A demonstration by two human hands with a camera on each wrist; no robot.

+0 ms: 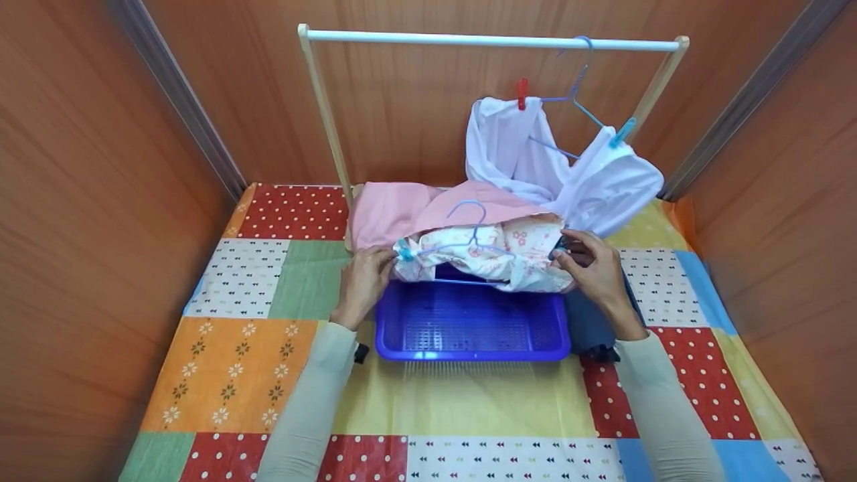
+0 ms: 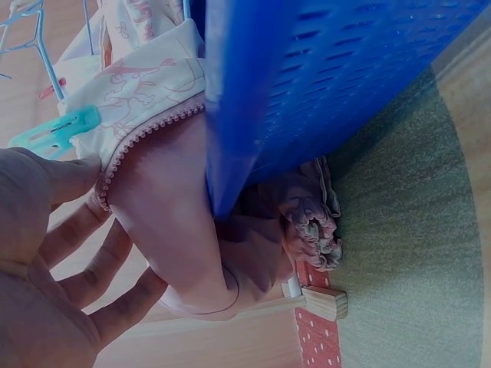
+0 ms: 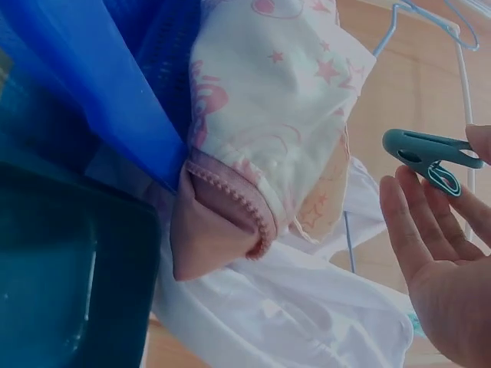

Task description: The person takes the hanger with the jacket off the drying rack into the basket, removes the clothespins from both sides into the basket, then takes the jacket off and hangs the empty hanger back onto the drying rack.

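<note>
A pink zippered garment (image 1: 395,207) with a white, pink-printed lining lies over the far part of a blue basket (image 1: 475,355). On the lining rests a blue wire hanger (image 1: 474,231), hook upward. At the garment's left end a turquoise clothespin (image 2: 69,130) is clipped. My left hand (image 1: 365,281) pinches the zipper edge beside that clip, thumb on top and fingers underneath. Between the thumb and fingers of my right hand (image 1: 599,274) is a dark teal clothespin (image 3: 422,149), held close to the garment's right end and apart from the cloth in the right wrist view.
Behind stands a wooden rack with a white rod (image 1: 435,38). A white garment (image 1: 509,140) hangs there on another hanger, with a red clothespin (image 1: 522,94) and a turquoise one. Right of the basket sits a dark container (image 3: 69,268). Wood-grain panels (image 1: 73,201) enclose the patchwork-patterned cloth (image 1: 502,408).
</note>
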